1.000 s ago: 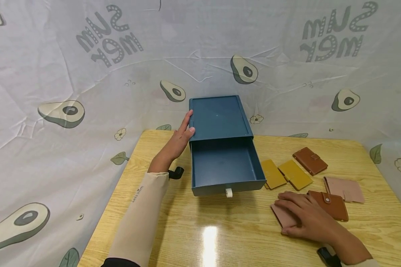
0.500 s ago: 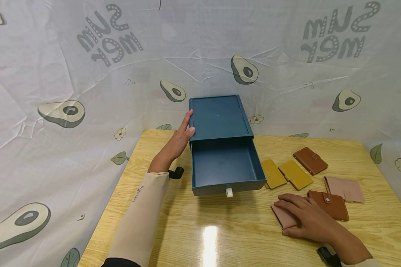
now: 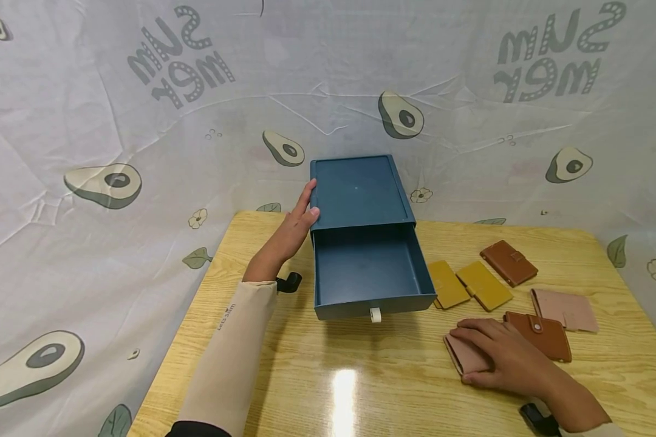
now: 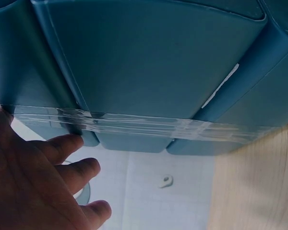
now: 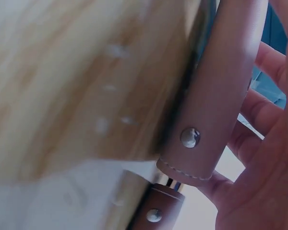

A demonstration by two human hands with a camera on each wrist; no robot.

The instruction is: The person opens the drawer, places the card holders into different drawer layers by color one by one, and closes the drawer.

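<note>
A blue drawer box (image 3: 361, 191) stands at the back of the table, its drawer (image 3: 366, 273) pulled out toward me with nothing inside. My left hand (image 3: 287, 237) rests against the box's left side, thumb at the top edge, fingers fairly straight. Clear tape runs across that side in the left wrist view. On the right, my right hand (image 3: 505, 361) grips a small pink notebook (image 3: 470, 353), fingers over its far edge and thumb at its near edge. The right wrist view shows this notebook's stitched spine and metal stud; the palm hides part of its cover.
Beside the drawer lie two yellow notebooks (image 3: 483, 285). Farther right are a brown notebook (image 3: 508, 263), another pink one (image 3: 565, 309) and a brown one with a snap strap (image 3: 546, 340). A cloth printed with avocados (image 3: 401, 115) hangs behind the wooden table (image 3: 284, 370).
The pink notebook under my right hand has tilted slightly, showing more of its left edge. My left hand stays against the box.
</note>
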